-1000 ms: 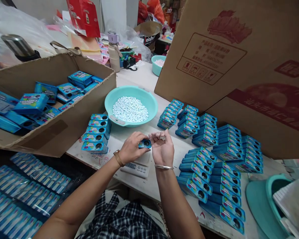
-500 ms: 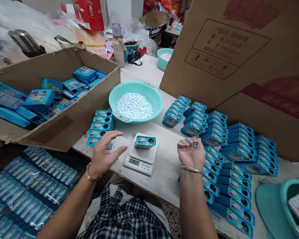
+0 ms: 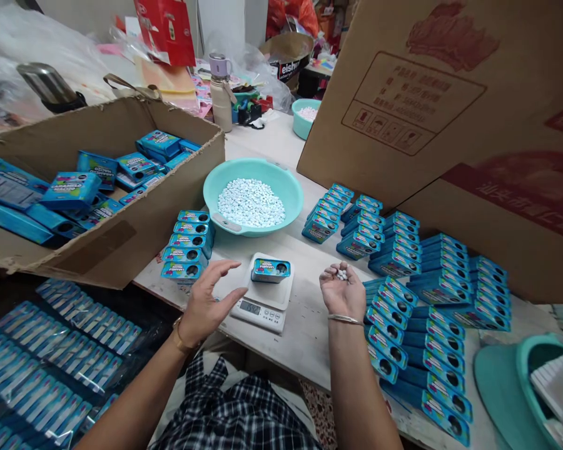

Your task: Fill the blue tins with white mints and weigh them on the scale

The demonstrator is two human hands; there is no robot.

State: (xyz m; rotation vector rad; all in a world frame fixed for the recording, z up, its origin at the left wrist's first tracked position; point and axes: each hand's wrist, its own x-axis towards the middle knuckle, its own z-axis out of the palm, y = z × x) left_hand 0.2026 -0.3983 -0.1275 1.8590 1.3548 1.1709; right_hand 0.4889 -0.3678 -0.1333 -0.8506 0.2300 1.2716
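A blue candy tin with a round hole in its top stands on a white digital scale, whose display is lit. Just left of the tin, my left hand is held with thumb and fingers spread, nothing between them. My right hand, palm up right of the scale, has its fingers curled around a few small white candies. Behind the scale sits a turquoise basin with a heap of pale candies in it.
A short row of blue tins stands left of the scale. Many more tins fill the right side in rows, before a tall cardboard box. An open carton of tins is at left. A turquoise visor lies at right.
My left hand has moved right, closer to the tin on the scale. My right hand has shifted slightly left with the candies still in it. The view has shifted a little.
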